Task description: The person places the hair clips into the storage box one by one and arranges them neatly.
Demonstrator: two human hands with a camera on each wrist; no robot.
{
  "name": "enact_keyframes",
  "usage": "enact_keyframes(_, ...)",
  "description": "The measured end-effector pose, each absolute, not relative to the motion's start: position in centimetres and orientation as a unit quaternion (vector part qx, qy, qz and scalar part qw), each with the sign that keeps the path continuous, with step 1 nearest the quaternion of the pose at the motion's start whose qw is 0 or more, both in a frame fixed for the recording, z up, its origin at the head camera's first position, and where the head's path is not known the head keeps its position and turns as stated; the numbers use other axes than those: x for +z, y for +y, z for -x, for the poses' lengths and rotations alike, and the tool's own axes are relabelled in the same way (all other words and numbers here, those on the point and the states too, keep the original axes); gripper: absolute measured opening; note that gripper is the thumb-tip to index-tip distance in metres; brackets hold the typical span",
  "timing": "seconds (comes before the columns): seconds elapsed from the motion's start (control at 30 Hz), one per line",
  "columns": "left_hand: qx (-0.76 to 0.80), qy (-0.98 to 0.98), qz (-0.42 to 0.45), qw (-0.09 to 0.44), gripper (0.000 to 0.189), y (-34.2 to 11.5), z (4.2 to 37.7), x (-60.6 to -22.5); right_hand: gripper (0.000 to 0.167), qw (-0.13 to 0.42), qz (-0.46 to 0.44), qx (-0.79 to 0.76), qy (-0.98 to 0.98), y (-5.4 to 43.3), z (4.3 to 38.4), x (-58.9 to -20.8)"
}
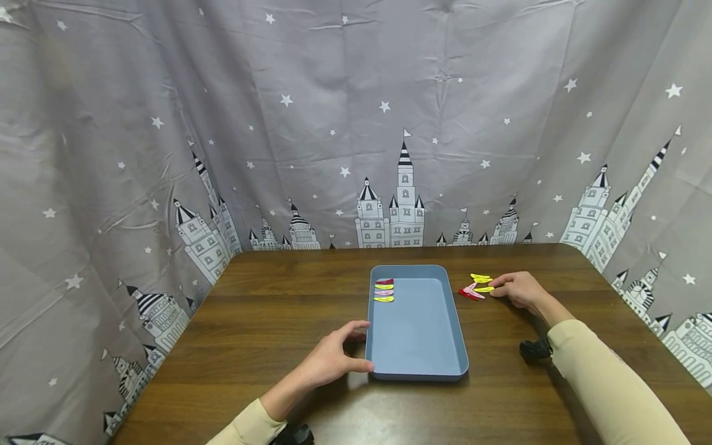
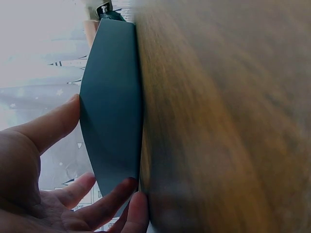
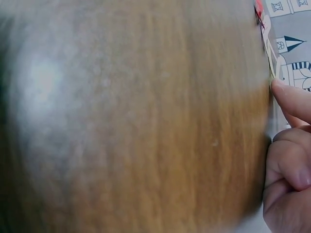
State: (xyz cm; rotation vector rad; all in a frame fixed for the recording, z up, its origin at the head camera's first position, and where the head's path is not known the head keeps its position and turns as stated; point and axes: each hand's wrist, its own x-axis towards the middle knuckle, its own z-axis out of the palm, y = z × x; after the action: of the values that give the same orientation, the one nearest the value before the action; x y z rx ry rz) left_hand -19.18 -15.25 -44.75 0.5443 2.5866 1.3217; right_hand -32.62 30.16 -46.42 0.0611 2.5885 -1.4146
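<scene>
A blue-grey tray (image 1: 417, 327) lies on the wooden table in the head view. Inside its upper left part, hair clips sit in a column: a dark red clip (image 1: 385, 282), a pink clip (image 1: 384, 292) and yellow ones above and below the pink. My left hand (image 1: 332, 355) rests against the tray's left side, thumb near the front corner and fingers spread along the wall. To the tray's right is a small pile with red clips (image 1: 470, 295), pink clips (image 1: 473, 288) and yellow clips (image 1: 481, 277). At its right edge my right hand (image 1: 518, 289) pinches a yellow hair clip (image 1: 484, 289).
The brown table (image 1: 289, 296) extends to both sides of the tray. Behind it hangs a grey curtain (image 1: 311, 154) printed with castles and stars. Dark straps with cameras (image 1: 535, 349) are on both wrists.
</scene>
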Motion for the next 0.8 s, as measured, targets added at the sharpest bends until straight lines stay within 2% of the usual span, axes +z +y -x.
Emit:
enact_keyframes(0.27,0.443,0.873,-0.182,0.092,0.079,-15.2,19.1,-44.7,0.030,0.098,-0.024,-0.473,0.875,30.2,32.4,-46.2)
enact_keyframes(0.8,0.442,0.873,-0.184,0.091,0.079,-15.2,19.1,-44.7,0.039,0.092,-0.012,-0.496,0.864,29.7,31.9,-45.1)
